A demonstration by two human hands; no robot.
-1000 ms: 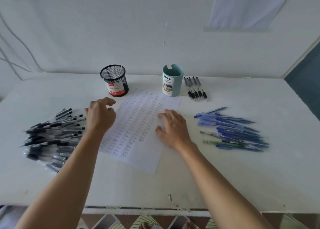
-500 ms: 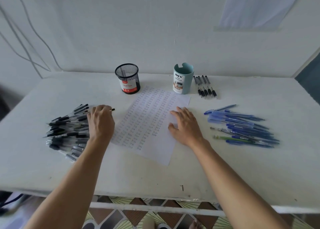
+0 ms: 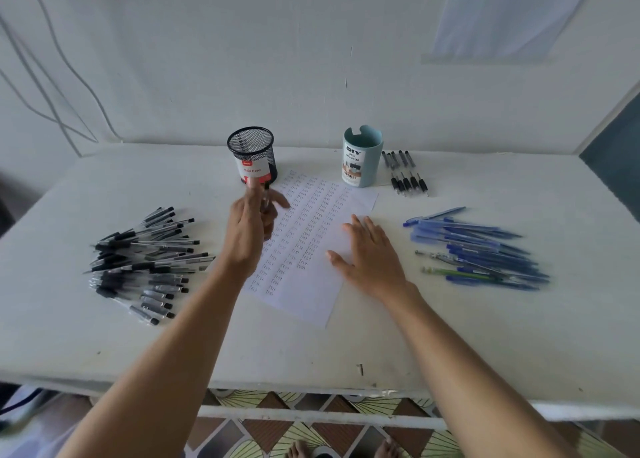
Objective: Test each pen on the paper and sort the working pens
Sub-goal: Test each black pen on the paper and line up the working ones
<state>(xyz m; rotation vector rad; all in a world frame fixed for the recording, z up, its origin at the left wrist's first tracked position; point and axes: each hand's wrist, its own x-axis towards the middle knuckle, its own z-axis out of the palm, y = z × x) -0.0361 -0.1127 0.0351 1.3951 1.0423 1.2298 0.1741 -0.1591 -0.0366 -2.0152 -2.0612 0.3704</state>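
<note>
A dark pen [image 3: 266, 199] stands nearly upright in my left grip [image 3: 252, 225], raised over the upper left part of the paper [image 3: 311, 249], just in front of the black mesh cup [image 3: 252, 152]. My fingers curl round the pen and hide most of it. The grip is blurred, so I cannot tell whether the tip touches the sheet.

The paper lies slanted in the middle of the table [image 3: 346, 346], covered in rows of small handwritten words, possibly "test". My right grip [image 3: 372, 255] is spread flat, palm down on the paper's right edge, holding nothing.

Behind the sheet stand the mesh cup and a teal organiser cup [image 3: 362, 157]; what is in them I cannot make out. Just beside the teal cup lies a small row of black pens [image 3: 405, 175]. A heap of black pens [image 3: 145, 260] lies to my left and a heap of blue pens [image 3: 478, 249] to my right. My forearms run off the lower edge.
</note>
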